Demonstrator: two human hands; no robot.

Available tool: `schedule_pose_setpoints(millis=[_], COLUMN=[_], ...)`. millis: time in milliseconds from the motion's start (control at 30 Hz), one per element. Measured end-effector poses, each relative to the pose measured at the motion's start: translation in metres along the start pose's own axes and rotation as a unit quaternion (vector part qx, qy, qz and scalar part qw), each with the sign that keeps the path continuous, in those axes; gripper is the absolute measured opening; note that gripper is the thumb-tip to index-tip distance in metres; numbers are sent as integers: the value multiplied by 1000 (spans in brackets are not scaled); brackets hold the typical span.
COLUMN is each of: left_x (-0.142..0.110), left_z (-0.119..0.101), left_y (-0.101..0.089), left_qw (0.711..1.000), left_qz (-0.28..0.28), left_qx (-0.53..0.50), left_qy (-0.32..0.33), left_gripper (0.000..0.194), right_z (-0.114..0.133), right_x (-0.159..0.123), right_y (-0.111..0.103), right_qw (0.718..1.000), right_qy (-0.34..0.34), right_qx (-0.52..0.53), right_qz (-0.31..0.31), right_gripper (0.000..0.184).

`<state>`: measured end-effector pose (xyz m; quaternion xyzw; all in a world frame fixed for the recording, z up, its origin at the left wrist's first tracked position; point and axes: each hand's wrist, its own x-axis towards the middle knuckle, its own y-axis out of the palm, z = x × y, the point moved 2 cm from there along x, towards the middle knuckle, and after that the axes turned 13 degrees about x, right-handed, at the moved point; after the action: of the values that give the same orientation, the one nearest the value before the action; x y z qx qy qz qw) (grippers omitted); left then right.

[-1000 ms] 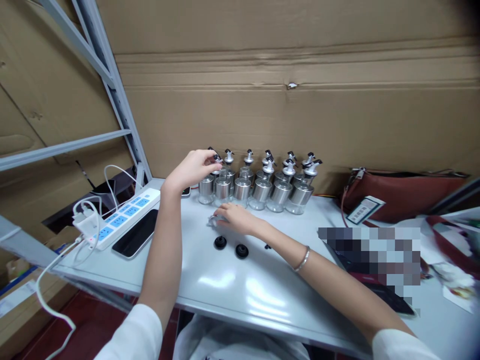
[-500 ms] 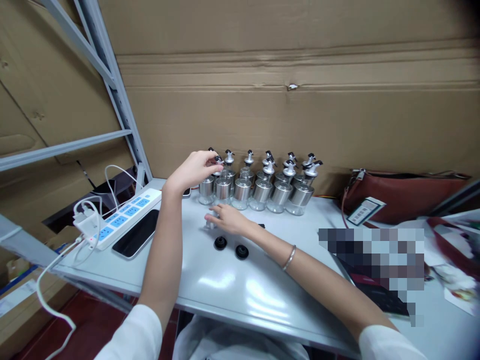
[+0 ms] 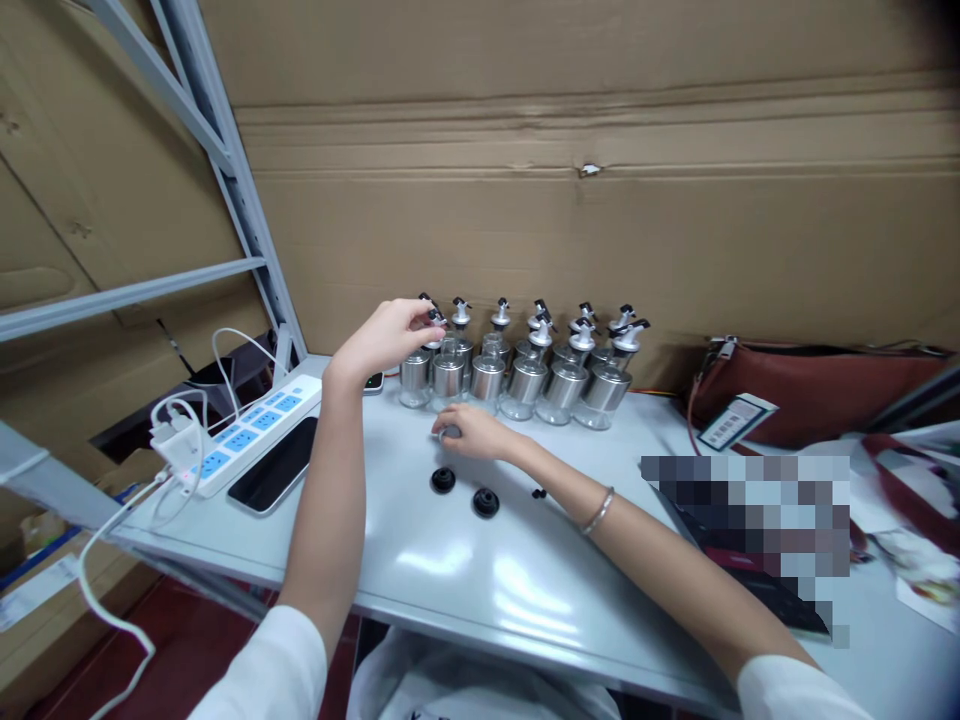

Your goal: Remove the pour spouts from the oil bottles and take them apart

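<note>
My left hand (image 3: 394, 335) is closed at the left end of the bottle group, its thumb and fingers around a silver-and-black pourer spout (image 3: 433, 322). A glass bottle with a steel sleeve (image 3: 415, 378) stands just below that hand. My right hand (image 3: 474, 434) is closed on a small silver pourer part (image 3: 451, 432) low over the table; the fingers partly hide it. Two front bottles (image 3: 448, 378) have bare glass necks. In front of my right hand lie a black ribbed stopper (image 3: 442, 480) and another black stopper (image 3: 485, 501).
Several more bottles with pourers (image 3: 568, 388) stand in rows by the cardboard wall. A power strip (image 3: 255, 430) and a phone (image 3: 274, 470) lie on the left. Small black pieces (image 3: 539, 493) are near my right forearm. A brown bag (image 3: 810, 390) rests on the right.
My right hand has moved slightly right and its fingers have closed on the small silver part, which lay at its fingertips before. My left hand stays at the spout.
</note>
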<state>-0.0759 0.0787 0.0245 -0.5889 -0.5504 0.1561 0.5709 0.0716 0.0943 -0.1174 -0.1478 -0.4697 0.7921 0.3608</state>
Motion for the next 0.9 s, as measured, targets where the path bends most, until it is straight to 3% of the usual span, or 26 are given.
schedule_pose_setpoints(millis=[167, 233, 333, 500, 567, 733, 833, 900], left_x=[0, 0, 1, 1, 1, -1, -1, 0], left_z=[0, 1, 1, -2, -3, -5, -9, -14], left_y=[0, 0, 1, 1, 1, 3, 5, 6], left_qw=[1000, 1000, 1000, 1000, 1000, 1000, 998, 997], left_qz=[4, 2, 1, 7, 10, 24, 56, 72], left_qx=[-3, -1, 5, -2, -5, -10, -17, -23], left_qy=[-3, -2, 0, -1, 0, 2, 18, 27], left_gripper=[20, 19, 19, 18, 18, 19, 20, 19], right_z=[29, 41, 50, 45, 44, 46, 41, 33], right_x=[-23, -40, -63, -73, -72, -76, -88, -99], right_y=[-5, 0, 13, 32, 34, 18, -4, -17], right_qw=[991, 991, 994, 992, 991, 995, 997, 999], right_qy=[-97, -114, -72, -41, -52, -64, -41, -16], right_qx=[-28, -54, -83, -122, -127, -82, -43, -9], right_qz=[-83, -47, 12, 13, 12, 11, -41, -39], right_gripper=[25, 38, 61, 28, 24, 32, 28, 25])
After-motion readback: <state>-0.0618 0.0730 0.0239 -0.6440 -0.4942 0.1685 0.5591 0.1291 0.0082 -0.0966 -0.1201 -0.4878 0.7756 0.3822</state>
